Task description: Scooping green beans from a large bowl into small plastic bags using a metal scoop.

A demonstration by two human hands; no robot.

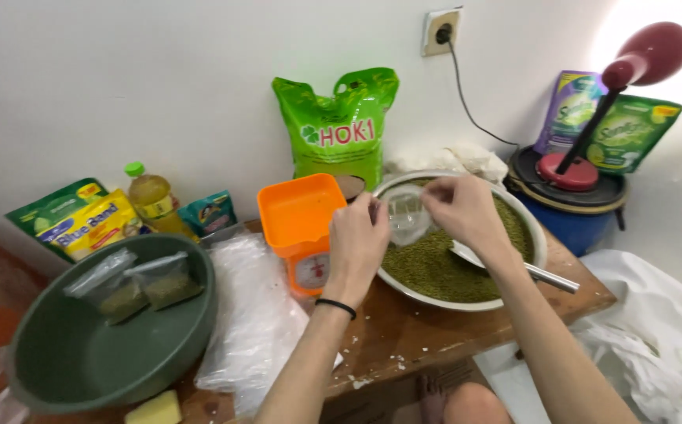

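My left hand (356, 239) and my right hand (460, 210) together pinch a small clear plastic bag (406, 217), each gripping one side of its top. The bag hangs over a wide white bowl (541, 243) filled with small green beans (435, 271). A metal spoon (513, 265) rests in the beans, its handle pointing right over the rim. An orange kitchen scale (303, 224) with an orange tray stands just left of my left hand. A black band circles my left wrist.
A dark green basin (82, 353) at the left holds two filled small bags (140, 286). A heap of clear plastic bags (250, 314) lies beside it. A green sack, oil bottle and packets line the wall. A red lamp (616, 86) stands right. Yellow sponge (152, 408) at front.
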